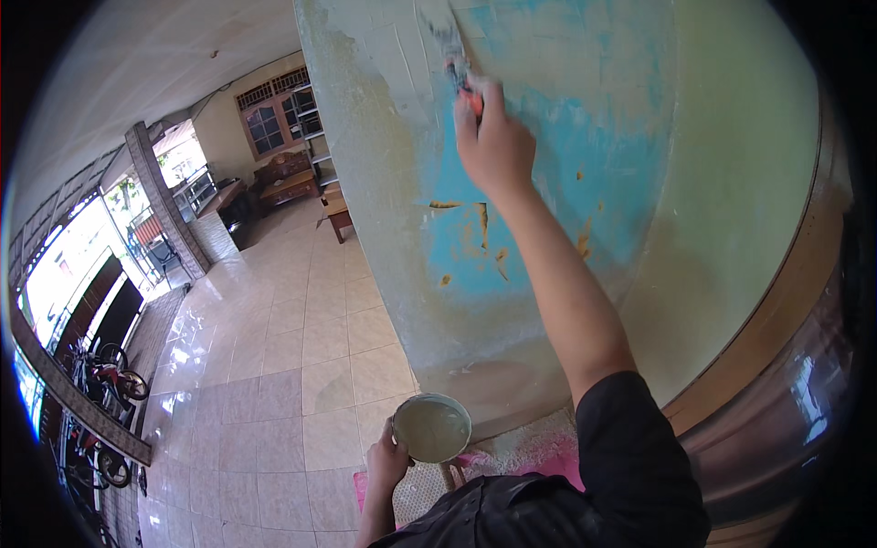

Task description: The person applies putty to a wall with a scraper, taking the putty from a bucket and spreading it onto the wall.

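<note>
High in front of me, my right hand [496, 146] grips the red-and-black handle of a putty knife [450, 57]. Its blade lies against the wall [548, 164], near the upper left edge, amid pale grey-green filler. Below the blade the wall shows bright blue paint with several brown chipped patches. Low down by my body, my left hand [387, 464] is closed around the side of a round bowl [469, 429]. Smooth grey-green putty [433, 431] fills part of this bowl. Some of the left fingers are hidden behind it.
A pink-edged mat or sheet [557, 457], dusted with white, lies at the wall's foot. Glossy tiled floor [265, 411] stretches left. Motorbikes [105, 384] stand beyond a tiled pillar at far left. A wooden bench [285, 178] and shelves are at the back; brown shiny furniture curves along the right.
</note>
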`<state>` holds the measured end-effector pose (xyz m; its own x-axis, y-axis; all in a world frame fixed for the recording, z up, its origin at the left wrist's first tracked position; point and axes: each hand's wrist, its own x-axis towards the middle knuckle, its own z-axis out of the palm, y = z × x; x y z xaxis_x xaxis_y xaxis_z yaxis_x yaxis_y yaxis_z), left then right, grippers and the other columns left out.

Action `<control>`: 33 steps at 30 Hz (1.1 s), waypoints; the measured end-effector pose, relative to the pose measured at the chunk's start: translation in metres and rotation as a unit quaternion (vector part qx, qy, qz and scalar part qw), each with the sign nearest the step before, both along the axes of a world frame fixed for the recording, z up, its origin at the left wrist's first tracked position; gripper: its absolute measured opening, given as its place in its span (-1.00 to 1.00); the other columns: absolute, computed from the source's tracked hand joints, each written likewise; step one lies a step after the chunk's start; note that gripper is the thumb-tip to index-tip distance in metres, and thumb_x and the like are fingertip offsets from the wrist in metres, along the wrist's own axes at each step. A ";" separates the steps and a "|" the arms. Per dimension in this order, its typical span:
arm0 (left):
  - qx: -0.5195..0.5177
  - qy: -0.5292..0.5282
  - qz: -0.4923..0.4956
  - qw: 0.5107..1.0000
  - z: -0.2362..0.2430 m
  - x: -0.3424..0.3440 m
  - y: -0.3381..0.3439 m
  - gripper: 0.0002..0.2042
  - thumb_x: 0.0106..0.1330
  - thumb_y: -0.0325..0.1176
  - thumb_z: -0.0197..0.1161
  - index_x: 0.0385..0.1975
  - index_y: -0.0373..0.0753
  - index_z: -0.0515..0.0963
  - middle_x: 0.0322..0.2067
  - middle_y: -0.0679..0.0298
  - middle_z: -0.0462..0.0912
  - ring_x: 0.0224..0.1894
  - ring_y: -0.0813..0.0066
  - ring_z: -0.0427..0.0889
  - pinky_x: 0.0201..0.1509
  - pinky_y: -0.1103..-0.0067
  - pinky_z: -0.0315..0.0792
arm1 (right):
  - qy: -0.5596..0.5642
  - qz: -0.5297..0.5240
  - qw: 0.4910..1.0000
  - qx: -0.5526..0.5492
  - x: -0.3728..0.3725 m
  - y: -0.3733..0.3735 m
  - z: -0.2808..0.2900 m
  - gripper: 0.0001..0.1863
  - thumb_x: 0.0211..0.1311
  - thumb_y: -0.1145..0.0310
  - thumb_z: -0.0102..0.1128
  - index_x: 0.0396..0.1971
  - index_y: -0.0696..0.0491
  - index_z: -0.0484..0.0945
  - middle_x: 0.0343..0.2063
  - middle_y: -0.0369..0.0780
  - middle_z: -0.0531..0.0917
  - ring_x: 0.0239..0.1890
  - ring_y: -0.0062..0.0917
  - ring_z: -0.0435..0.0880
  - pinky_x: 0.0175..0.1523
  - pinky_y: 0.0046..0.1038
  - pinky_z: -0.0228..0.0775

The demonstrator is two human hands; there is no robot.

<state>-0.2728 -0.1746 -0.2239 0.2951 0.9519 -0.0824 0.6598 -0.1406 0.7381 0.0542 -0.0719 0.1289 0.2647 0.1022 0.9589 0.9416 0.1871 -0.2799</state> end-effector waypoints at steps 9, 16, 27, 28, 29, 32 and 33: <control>-0.007 -0.028 -0.010 1.000 -0.007 0.001 0.001 -0.47 0.36 -0.31 0.08 0.36 -0.11 0.31 -0.63 0.09 0.69 -0.44 0.07 0.77 -0.25 0.27 0.62 | 0.098 0.091 0.969 -0.210 0.006 -0.056 -0.336 -0.66 0.39 0.24 0.14 0.06 0.09 0.46 -0.35 -0.01 0.68 -0.32 0.02 0.67 -0.23 -0.06 0.48; -0.039 -0.093 -0.020 0.995 -0.004 0.016 0.006 -0.44 0.32 -0.38 0.04 0.39 -0.19 0.30 -0.61 0.06 0.70 -0.48 0.16 0.77 -0.29 0.32 0.62 | 0.257 0.240 0.873 -0.338 -0.013 -0.142 -0.394 -0.53 0.49 0.20 0.05 0.26 0.13 0.31 -0.16 0.04 0.67 -0.14 -0.06 0.71 -0.01 -0.18 0.51; -0.085 -0.278 -0.065 0.955 0.044 0.101 -0.006 -0.43 0.31 -0.54 -0.04 0.40 -0.34 0.26 -0.49 0.21 0.63 -0.64 0.57 0.57 -0.59 0.65 0.43 | 0.365 0.332 0.853 -0.171 0.019 -0.145 -0.386 -0.54 0.59 0.25 -0.09 0.35 0.11 0.20 -0.14 -0.19 0.60 -0.10 -0.43 0.61 0.11 -0.35 0.44; -0.085 -0.279 -0.060 0.955 0.042 0.107 -0.009 -0.43 0.31 -0.54 -0.04 0.40 -0.34 0.26 -0.49 0.21 0.63 -0.64 0.57 0.57 -0.59 0.65 0.43 | 0.365 0.335 0.851 -0.175 0.022 -0.149 -0.379 -0.54 0.59 0.25 -0.09 0.35 0.11 0.20 -0.14 -0.19 0.60 -0.10 -0.43 0.61 0.11 -0.35 0.44; -0.082 -0.280 -0.066 0.954 0.041 0.114 -0.010 -0.45 0.38 -0.46 0.02 0.41 -0.32 0.26 -0.52 0.23 0.62 -0.62 0.58 0.57 -0.56 0.62 0.44 | 0.359 0.329 0.862 -0.138 0.023 -0.153 -0.363 -0.54 0.60 0.19 -0.09 0.33 0.09 0.21 -0.15 -0.25 0.54 -0.16 -0.54 0.53 0.02 -0.44 0.40; -0.070 -0.288 -0.076 0.952 0.057 0.140 -0.029 -0.49 0.50 -0.31 0.06 0.41 -0.32 0.26 -0.58 0.28 0.59 -0.60 0.59 0.56 -0.52 0.60 0.43 | 0.425 0.402 0.806 -0.096 0.036 -0.172 -0.332 -0.49 0.59 0.04 -0.07 0.33 0.04 0.23 -0.23 -0.37 0.41 -0.26 -0.68 0.37 -0.12 -0.56 0.29; -0.063 -0.293 -0.084 0.950 0.062 0.148 -0.035 -0.50 0.55 -0.24 0.05 0.40 -0.33 0.26 -0.60 0.30 0.56 -0.60 0.60 0.55 -0.52 0.61 0.42 | 0.431 0.390 0.809 -0.090 0.050 -0.171 -0.339 -0.48 0.58 0.05 -0.06 0.35 0.01 0.19 -0.27 -0.35 0.44 -0.29 -0.68 0.41 -0.16 -0.56 0.32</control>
<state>-0.1245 -0.2098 -0.1614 0.4719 0.8811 0.0316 0.1070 -0.0928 0.9899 0.1038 -0.2434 -0.2096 0.6155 0.6774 0.4027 -0.0031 0.5131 -0.8583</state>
